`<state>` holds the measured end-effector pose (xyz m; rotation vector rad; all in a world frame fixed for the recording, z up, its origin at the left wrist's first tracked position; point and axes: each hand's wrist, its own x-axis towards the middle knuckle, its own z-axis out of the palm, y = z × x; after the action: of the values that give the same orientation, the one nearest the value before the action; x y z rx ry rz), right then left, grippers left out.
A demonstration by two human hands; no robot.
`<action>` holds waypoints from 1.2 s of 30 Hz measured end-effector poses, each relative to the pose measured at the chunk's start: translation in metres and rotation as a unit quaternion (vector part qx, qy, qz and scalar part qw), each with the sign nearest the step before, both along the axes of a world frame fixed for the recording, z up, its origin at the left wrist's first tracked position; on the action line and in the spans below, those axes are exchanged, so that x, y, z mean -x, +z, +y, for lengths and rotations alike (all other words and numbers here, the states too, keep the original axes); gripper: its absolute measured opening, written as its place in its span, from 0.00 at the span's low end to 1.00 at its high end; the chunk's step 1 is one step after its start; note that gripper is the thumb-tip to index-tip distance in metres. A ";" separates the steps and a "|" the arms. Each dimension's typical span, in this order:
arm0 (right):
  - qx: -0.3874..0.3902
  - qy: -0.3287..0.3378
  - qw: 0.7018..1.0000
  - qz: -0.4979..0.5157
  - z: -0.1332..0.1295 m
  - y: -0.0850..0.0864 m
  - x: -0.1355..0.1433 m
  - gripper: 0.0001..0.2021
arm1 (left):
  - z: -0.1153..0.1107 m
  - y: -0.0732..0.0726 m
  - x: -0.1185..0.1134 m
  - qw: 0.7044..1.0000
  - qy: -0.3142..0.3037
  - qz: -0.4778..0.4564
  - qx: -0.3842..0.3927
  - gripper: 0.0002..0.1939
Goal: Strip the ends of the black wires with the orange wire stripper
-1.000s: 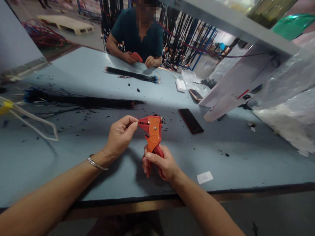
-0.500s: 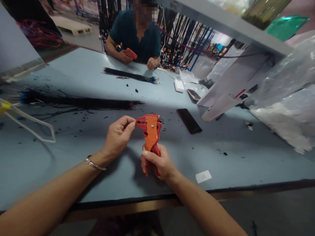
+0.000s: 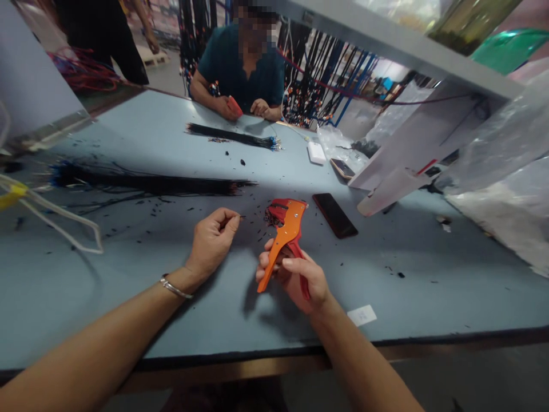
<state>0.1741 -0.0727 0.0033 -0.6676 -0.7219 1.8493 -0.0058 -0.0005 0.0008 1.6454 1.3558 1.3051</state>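
My right hand holds an orange and red wire stripper, its handles spread apart and its jaws pointing left. To the left of the tool, my left hand is closed in a pinch, and the short dark end of a thin wire sticks out past the fingertips. A gap separates that wire end from the jaws. Behind my hands lies a long bundle of black wires with blue ends at the left. Small dark scraps are scattered around the tool.
Across the table a person holds a red tool near a second wire bundle. A black phone lies right of my tool, a white label nearer the edge. A white wire frame stands left.
The stripper has moved right, away from my left hand, and its handles have spread. The wire end now shows outside the jaws. Another person has appeared at the upper left.
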 end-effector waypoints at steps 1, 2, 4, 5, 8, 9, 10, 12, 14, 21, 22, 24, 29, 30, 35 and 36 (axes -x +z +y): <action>-0.005 -0.006 1.000 0.002 0.000 0.001 -0.002 0.17 | 0.001 -0.001 0.001 1.000 0.006 0.009 -0.002 0.10; -0.009 -0.011 1.000 0.006 0.000 0.002 -0.003 0.17 | 0.001 -0.001 0.001 1.000 0.012 0.017 -0.006 0.10; -0.010 -0.012 1.000 0.015 0.000 0.003 -0.005 0.17 | 0.002 -0.003 0.003 0.999 0.013 0.036 -0.014 0.10; -0.006 -0.006 1.000 0.020 0.000 0.002 -0.005 0.17 | 0.002 -0.003 0.003 0.999 0.012 0.039 -0.016 0.10; 0.010 0.035 0.999 0.035 0.000 -0.001 -0.002 0.18 | 0.001 -0.004 0.004 0.999 0.008 0.044 -0.020 0.10; 0.017 0.053 0.997 0.043 0.000 -0.003 0.000 0.18 | 0.001 -0.004 0.004 0.999 0.006 0.038 -0.023 0.09; 0.023 0.070 0.996 0.053 0.000 -0.004 0.002 0.19 | 0.001 -0.003 0.003 0.999 0.002 0.028 -0.024 0.09; 0.034 0.097 0.992 0.068 -0.001 -0.008 0.005 0.20 | 0.001 -0.001 0.002 1.000 -0.008 0.001 -0.018 0.08; 0.040 0.114 0.990 0.072 -0.002 -0.009 0.008 0.20 | 0.001 0.000 0.001 0.999 -0.017 -0.027 -0.005 0.08; 0.031 0.133 0.989 0.058 -0.008 -0.004 0.011 0.21 | 0.000 -0.002 0.000 0.998 -0.029 -0.050 0.006 0.08; 0.029 0.134 0.989 0.057 -0.009 -0.003 0.011 0.21 | 0.000 -0.002 0.000 0.999 -0.031 -0.037 0.000 0.08; 0.029 0.140 0.988 0.059 -0.009 -0.002 0.011 0.21 | -0.001 -0.002 0.001 0.999 -0.034 -0.010 -0.017 0.08; 0.021 0.142 0.987 0.070 -0.010 -0.003 0.010 0.20 | -0.004 0.002 0.000 0.997 -0.049 0.030 -0.046 0.09; 0.014 0.140 0.988 0.066 -0.010 -0.003 0.011 0.20 | -0.005 0.002 -0.001 0.997 -0.049 0.035 -0.050 0.09; -0.019 0.138 0.988 0.061 -0.012 -0.003 0.013 0.19 | -0.008 0.005 -0.001 0.995 -0.028 0.056 -0.072 0.08; -0.019 0.137 0.988 0.064 -0.012 -0.003 0.013 0.19 | -0.009 0.005 0.000 0.995 -0.023 0.059 -0.078 0.08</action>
<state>0.1608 -0.0848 -0.0001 -0.4357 -0.7914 2.1017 -0.0056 -0.0093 0.0058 1.8754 1.3024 1.3334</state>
